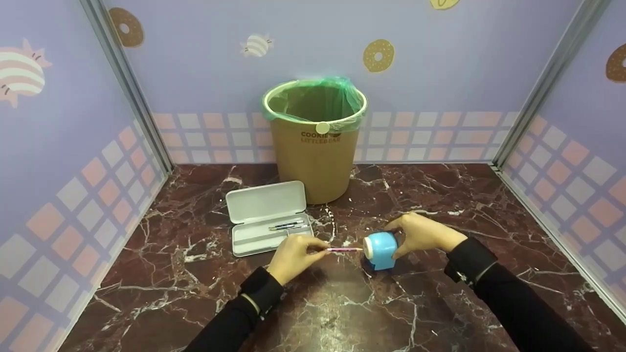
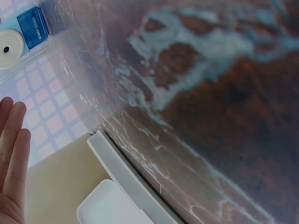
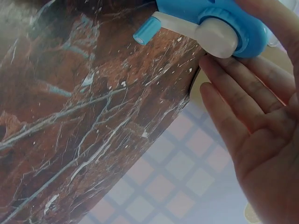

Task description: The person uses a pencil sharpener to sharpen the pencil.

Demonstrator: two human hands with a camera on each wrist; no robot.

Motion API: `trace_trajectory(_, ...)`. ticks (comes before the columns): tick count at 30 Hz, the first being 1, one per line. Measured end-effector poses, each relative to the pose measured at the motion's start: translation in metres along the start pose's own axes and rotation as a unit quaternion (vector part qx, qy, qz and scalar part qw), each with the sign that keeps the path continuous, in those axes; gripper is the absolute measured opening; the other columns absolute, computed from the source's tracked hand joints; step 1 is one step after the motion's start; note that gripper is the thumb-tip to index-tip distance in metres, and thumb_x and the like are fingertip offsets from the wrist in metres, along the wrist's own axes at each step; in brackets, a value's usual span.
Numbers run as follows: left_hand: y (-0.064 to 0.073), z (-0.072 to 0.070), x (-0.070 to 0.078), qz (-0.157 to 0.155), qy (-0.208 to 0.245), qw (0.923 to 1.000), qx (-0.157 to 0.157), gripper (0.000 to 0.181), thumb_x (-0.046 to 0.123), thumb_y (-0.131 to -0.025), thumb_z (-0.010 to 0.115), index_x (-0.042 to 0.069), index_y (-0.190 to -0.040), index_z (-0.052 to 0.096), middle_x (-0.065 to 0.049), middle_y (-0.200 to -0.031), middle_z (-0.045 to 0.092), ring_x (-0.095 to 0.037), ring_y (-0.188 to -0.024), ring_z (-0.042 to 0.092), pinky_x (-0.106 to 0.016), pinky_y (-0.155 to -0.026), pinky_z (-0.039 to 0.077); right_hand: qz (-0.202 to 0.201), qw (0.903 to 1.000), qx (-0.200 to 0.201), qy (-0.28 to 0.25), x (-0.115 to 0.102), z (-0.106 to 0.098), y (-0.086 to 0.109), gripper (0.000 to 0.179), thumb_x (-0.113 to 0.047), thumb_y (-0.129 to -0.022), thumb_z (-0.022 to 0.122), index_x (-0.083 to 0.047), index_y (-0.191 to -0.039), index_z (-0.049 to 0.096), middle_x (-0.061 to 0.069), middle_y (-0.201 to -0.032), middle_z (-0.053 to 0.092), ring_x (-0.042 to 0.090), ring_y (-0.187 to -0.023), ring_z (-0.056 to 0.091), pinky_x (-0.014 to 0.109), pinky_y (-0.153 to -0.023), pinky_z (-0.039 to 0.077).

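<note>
My left hand (image 1: pixel 296 255) pinches a pink pencil (image 1: pixel 342 250) between thumb and fingertips, its bare wood end pointing right. That end is close to the white round face of a blue crank pencil sharpener (image 1: pixel 383 248); whether they touch, I cannot tell. A dark hole shows in this white face (image 2: pixel 6 49) in the left wrist view, where the pencil is out of sight. My right hand (image 1: pixel 421 233) holds the sharpener from its right side, thumb in front and fingers behind. The right wrist view shows the sharpener's crank handle (image 3: pixel 147 31) with a blue knob.
Behind my left hand lies an open white pencil case (image 1: pixel 266 203) holding a few pens or pencils (image 1: pixel 287 225). A tan bin (image 1: pixel 315 164) with a green liner stands at the back. Patterned walls (image 1: pixel 210 63) enclose the marbled tabletop (image 1: pixel 195 293).
</note>
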State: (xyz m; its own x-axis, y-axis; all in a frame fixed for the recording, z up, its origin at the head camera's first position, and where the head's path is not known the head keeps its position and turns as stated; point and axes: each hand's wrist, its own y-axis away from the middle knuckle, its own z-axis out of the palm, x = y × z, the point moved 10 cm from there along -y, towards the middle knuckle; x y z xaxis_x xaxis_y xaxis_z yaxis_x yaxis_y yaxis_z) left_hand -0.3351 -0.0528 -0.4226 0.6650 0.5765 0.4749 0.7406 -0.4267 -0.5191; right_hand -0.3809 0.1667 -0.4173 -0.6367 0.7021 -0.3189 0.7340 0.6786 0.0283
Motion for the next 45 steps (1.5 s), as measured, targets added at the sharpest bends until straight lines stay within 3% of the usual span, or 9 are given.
trace_trajectory(4,0.000,0.001,-0.002,-0.008,-0.001,0.9999,-0.007,0.010,0.015,-0.087,0.080,0.010,-0.095,0.082,-0.004,-0.090,0.081,-0.016,-0.077,0.076,-0.029,-0.074,0.060,0.005,0.9999,0.001,-0.015,-0.004,0.002,0.003,0.062,-0.029,-0.068,0.094,0.001,-0.118,0.074,0.016,-0.106,0.079,0.018,-0.079,0.074,0.027,-0.070,0.058)
trace_trajectory(12,0.002,0.004,-0.002,0.000,-0.007,0.9999,-0.014,0.009,0.016,-0.087,0.080,0.011,-0.093,0.082,-0.004,-0.089,0.081,-0.017,-0.078,0.077,-0.031,-0.076,0.060,0.013,0.9996,0.003,-0.025,-0.013,0.007,0.005,0.065,-0.034,-0.070,0.093,0.002,-0.120,0.073,0.019,-0.111,0.078,0.027,-0.082,0.077,0.037,-0.079,0.061)
trace_trajectory(18,0.001,0.008,-0.002,0.000,0.001,0.9996,-0.027,0.009,0.016,-0.087,0.080,0.012,-0.094,0.082,-0.003,-0.090,0.082,-0.015,-0.079,0.077,-0.029,-0.075,0.060,-0.027,0.9990,0.028,-0.021,-0.028,0.005,0.003,0.060,-0.034,-0.069,0.094,-0.001,-0.116,0.076,0.014,-0.107,0.080,0.025,-0.083,0.075,0.027,-0.072,0.057)
trace_trajectory(24,0.001,0.008,-0.001,-0.004,0.017,0.9992,-0.037,0.009,0.015,-0.087,0.080,0.011,-0.095,0.082,-0.004,-0.090,0.081,-0.016,-0.079,0.076,-0.028,-0.076,0.060,-0.037,0.9983,0.039,-0.023,-0.034,0.007,0.001,0.060,-0.034,-0.068,0.094,-0.003,-0.116,0.076,0.010,-0.105,0.080,0.019,-0.078,0.071,0.022,-0.069,0.053)
trace_trajectory(33,0.002,0.011,-0.003,-0.013,0.026,0.9985,-0.045,0.010,0.015,-0.087,0.080,0.010,-0.094,0.082,-0.006,-0.090,0.081,-0.016,-0.078,0.076,-0.028,-0.075,0.060,-0.044,0.9978,0.040,-0.030,-0.033,0.014,0.001,0.060,-0.033,-0.069,0.094,-0.002,-0.118,0.075,0.012,-0.107,0.080,0.024,-0.090,0.077,0.042,-0.078,0.062)
trace_trajectory(45,-0.002,0.015,-0.003,-0.012,0.031,0.9976,-0.061,0.008,0.014,-0.086,0.079,0.008,-0.093,0.081,-0.006,-0.089,0.081,-0.017,-0.078,0.076,-0.024,-0.075,0.059,-0.033,0.9979,0.045,-0.032,-0.031,0.015,0.002,0.061,-0.034,-0.069,0.093,-0.002,-0.118,0.075,0.012,-0.109,0.080,0.028,-0.095,0.077,0.045,-0.083,0.061)
